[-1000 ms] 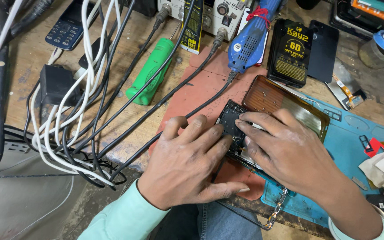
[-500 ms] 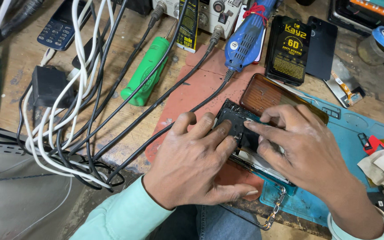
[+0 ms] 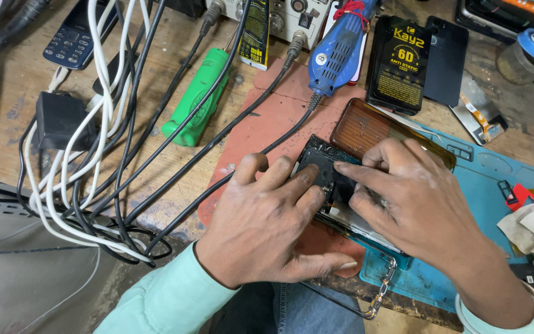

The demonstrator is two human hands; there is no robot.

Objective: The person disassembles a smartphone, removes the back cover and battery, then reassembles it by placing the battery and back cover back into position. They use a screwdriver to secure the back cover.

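Both hands (image 3: 341, 210) now slightly lower on opened phone (image 3: 326, 170).

A green tool (image 3: 196, 99) lies left of the red mat (image 3: 261, 124). A blue rotary tool (image 3: 336, 52) rests at the mat's far edge, 2 black phones (image 3: 421, 59) right of it, cables (image 3: 94, 154) tangled far left.

Your view is evenly and brightly lit from above, with colours true across the counter (image 3: 174, 185). Shadows are soft and short; the darkest falls beneath your left hand (image 3: 267, 229). Mild glare shows on the amber glass panel (image 3: 366, 127) and the glossy black packet (image 3: 400, 62). Focus is sharp at centre. Cables (image 3: 94, 124) bow slightly near the left edge. No motion blur.
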